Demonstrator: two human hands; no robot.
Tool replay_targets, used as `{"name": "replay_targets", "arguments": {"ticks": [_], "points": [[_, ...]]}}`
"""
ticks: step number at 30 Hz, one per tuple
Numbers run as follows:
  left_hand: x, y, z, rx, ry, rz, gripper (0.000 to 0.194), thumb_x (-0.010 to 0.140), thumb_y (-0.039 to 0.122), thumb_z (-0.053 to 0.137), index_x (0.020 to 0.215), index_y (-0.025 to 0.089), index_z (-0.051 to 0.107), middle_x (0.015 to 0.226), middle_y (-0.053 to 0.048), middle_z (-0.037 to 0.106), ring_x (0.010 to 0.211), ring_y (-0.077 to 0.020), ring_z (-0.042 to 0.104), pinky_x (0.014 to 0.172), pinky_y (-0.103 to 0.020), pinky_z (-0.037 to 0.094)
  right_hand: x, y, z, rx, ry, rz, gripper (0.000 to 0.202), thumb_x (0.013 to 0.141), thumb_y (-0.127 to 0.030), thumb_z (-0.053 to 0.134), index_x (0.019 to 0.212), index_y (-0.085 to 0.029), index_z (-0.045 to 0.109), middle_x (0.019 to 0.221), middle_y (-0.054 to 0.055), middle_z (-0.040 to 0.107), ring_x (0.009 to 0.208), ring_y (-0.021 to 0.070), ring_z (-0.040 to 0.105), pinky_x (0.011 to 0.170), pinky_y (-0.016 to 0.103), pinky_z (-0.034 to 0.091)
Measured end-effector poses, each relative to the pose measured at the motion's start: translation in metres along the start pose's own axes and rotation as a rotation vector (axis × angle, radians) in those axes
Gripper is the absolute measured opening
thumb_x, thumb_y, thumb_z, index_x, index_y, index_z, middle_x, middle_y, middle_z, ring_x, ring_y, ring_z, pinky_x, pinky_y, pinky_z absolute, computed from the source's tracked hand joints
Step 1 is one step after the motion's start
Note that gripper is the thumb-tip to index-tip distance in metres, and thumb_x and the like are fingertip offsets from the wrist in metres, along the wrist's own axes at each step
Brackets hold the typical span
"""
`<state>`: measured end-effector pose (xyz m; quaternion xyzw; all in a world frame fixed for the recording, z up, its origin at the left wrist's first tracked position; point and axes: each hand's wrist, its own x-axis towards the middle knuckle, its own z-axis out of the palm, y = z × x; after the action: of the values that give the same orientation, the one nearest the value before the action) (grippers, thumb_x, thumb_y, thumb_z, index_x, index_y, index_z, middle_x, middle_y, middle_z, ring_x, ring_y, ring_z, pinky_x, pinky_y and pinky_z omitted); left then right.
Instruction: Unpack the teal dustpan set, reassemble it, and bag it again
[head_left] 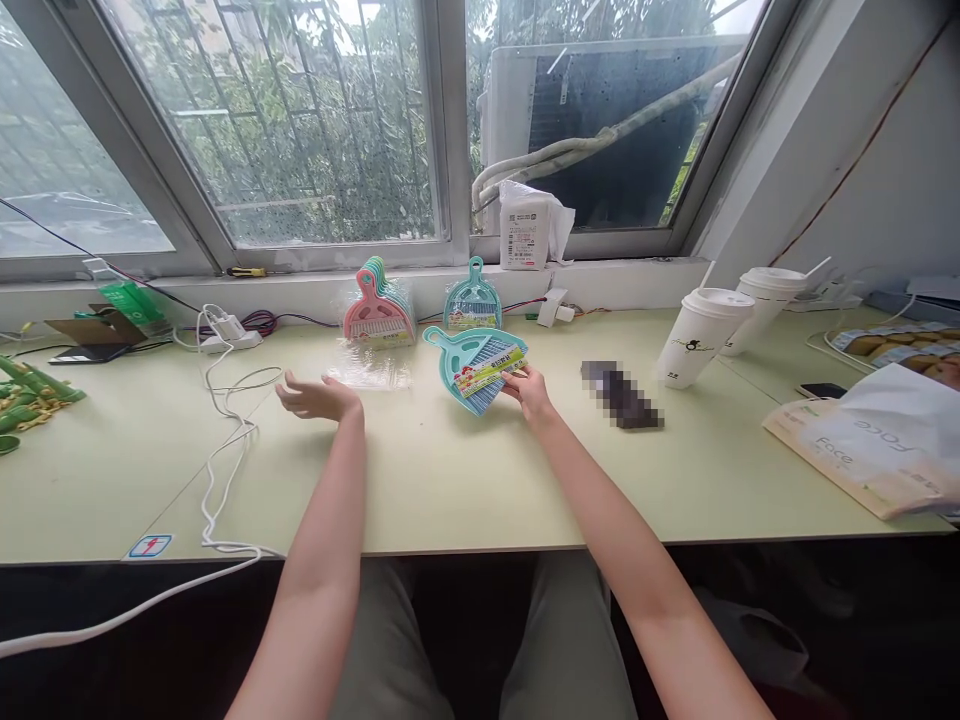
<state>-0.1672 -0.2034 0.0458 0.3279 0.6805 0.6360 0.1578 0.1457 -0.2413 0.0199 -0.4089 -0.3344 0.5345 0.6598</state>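
Note:
My right hand [531, 392] grips a small teal dustpan-and-brush set [474, 366] by its right edge, tilted above the table with its handle to the upper left. A yellow-green label strip runs across its bristles. My left hand [315, 396] is held palm up with fingers apart and nothing in it. Just right of that hand, a crumpled clear plastic wrapper [371, 372] lies on the table. Behind it stands a stack of dustpan sets [379, 305], pink in front and green behind. Another teal dustpan set [472, 297] leans upright by the window ledge.
White cables [225, 470] trail over the left of the table [465, 490]. A blurred dark object [622, 396] lies to the right, before two lidded paper cups [701, 335]. A tissue pack [862, 440] is at far right. A wrapped white package [529, 230] stands on the sill.

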Motion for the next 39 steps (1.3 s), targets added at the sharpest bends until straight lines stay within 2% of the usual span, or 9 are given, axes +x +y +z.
{"name": "replay_targets", "arguments": {"ticks": [4, 6, 9, 13, 16, 19, 22, 30, 39], "points": [[-0.039, 0.013, 0.038, -0.162, -0.270, 0.152, 0.039, 0.101, 0.037, 0.039, 0.137, 0.022, 0.044, 0.129, -0.014, 0.059, 0.121, -0.0230, 0.057, 0.099, -0.037, 0.047, -0.008, 0.004, 0.012, 0.024, -0.037, 0.012, 0.020, 0.080, -0.004, 0.064, 0.095, -0.017, 0.062, 0.086, 0.002, 0.075, 0.082, 0.0162, 0.073, 0.089, 0.035, 0.062], [-0.062, 0.014, 0.058, -0.267, -0.665, 0.035, 0.045, 0.098, 0.048, 0.045, 0.134, 0.023, 0.049, 0.121, -0.011, 0.063, 0.112, -0.0228, 0.061, 0.092, -0.036, 0.050, -0.010, 0.004, 0.017, 0.038, -0.054, 0.009, 0.018, 0.083, -0.004, 0.061, 0.096, -0.017, 0.062, 0.088, 0.002, 0.076, 0.081, 0.0148, 0.074, 0.087, 0.031, 0.062], [-0.085, 0.007, 0.074, -0.291, -0.828, -0.049, 0.049, 0.087, 0.051, 0.062, 0.128, 0.025, 0.056, 0.103, -0.007, 0.066, 0.091, -0.0198, 0.065, 0.078, -0.032, 0.054, -0.009, -0.001, 0.015, -0.011, -0.026, 0.066, 0.012, 0.089, -0.006, 0.054, 0.093, -0.014, 0.063, 0.083, 0.005, 0.076, 0.073, 0.0143, 0.074, 0.077, 0.027, 0.063], [-0.081, -0.004, 0.075, -0.326, -0.778, -0.214, 0.038, 0.090, 0.048, 0.057, 0.118, 0.022, 0.060, 0.086, -0.003, 0.064, 0.072, -0.0142, 0.061, 0.064, -0.025, 0.050, 0.001, -0.012, 0.000, -0.138, 0.049, 0.234, 0.015, 0.094, -0.008, 0.047, 0.090, -0.007, 0.062, 0.065, 0.011, 0.072, 0.057, 0.0169, 0.071, 0.056, 0.023, 0.060], [-0.074, -0.007, 0.074, -0.313, -0.720, -0.240, 0.031, 0.093, 0.043, 0.052, 0.110, 0.019, 0.061, 0.081, -0.002, 0.062, 0.064, -0.0119, 0.056, 0.059, -0.023, 0.046, 0.011, -0.016, -0.014, 0.039, 0.272, 0.164, 0.016, 0.097, -0.008, 0.043, 0.102, -0.008, 0.058, 0.063, 0.006, 0.071, 0.059, 0.0136, 0.071, 0.058, 0.019, 0.060], [-0.077, -0.007, 0.078, -0.284, -0.751, -0.186, 0.030, 0.094, 0.042, 0.050, 0.106, 0.017, 0.062, 0.082, -0.003, 0.063, 0.065, -0.0129, 0.056, 0.061, -0.024, 0.046, 0.017, -0.017, -0.022, 0.174, 0.394, 0.133, 0.020, 0.101, -0.016, 0.040, 0.111, -0.011, 0.056, 0.071, 0.006, 0.072, 0.067, 0.0119, 0.073, 0.064, 0.019, 0.061], [-0.088, -0.007, 0.082, -0.275, -0.797, -0.017, 0.033, 0.093, 0.043, 0.050, 0.104, 0.016, 0.064, 0.093, -0.006, 0.067, 0.080, -0.0165, 0.062, 0.073, -0.027, 0.049, 0.015, -0.015, -0.019, -0.064, 0.300, 0.137, 0.022, 0.101, -0.022, 0.041, 0.104, -0.012, 0.061, 0.083, 0.007, 0.073, 0.065, 0.0117, 0.071, 0.063, 0.021, 0.059], [-0.127, 0.008, 0.073, -0.187, -0.802, 0.456, 0.055, 0.096, 0.055, 0.040, 0.128, 0.016, 0.060, 0.121, -0.012, 0.068, 0.108, -0.0239, 0.061, 0.094, -0.034, 0.045, -0.020, 0.001, 0.023, -1.302, 0.026, -0.697, 0.026, 0.097, -0.035, 0.051, 0.106, -0.020, 0.069, 0.111, 0.013, 0.065, 0.112, 0.0284, 0.056, 0.092, 0.039, 0.049], [-0.127, 0.017, 0.070, -0.298, -1.064, 0.396, 0.061, 0.094, 0.062, 0.040, 0.124, 0.015, 0.064, 0.121, -0.010, 0.069, 0.109, -0.0253, 0.062, 0.092, -0.034, 0.047, -0.009, -0.004, 0.012, -1.223, 0.123, -0.810, 0.037, 0.100, -0.034, 0.039, 0.077, -0.022, 0.065, 0.095, 0.008, 0.056, 0.098, 0.0240, 0.052, 0.092, 0.038, 0.044]]}}
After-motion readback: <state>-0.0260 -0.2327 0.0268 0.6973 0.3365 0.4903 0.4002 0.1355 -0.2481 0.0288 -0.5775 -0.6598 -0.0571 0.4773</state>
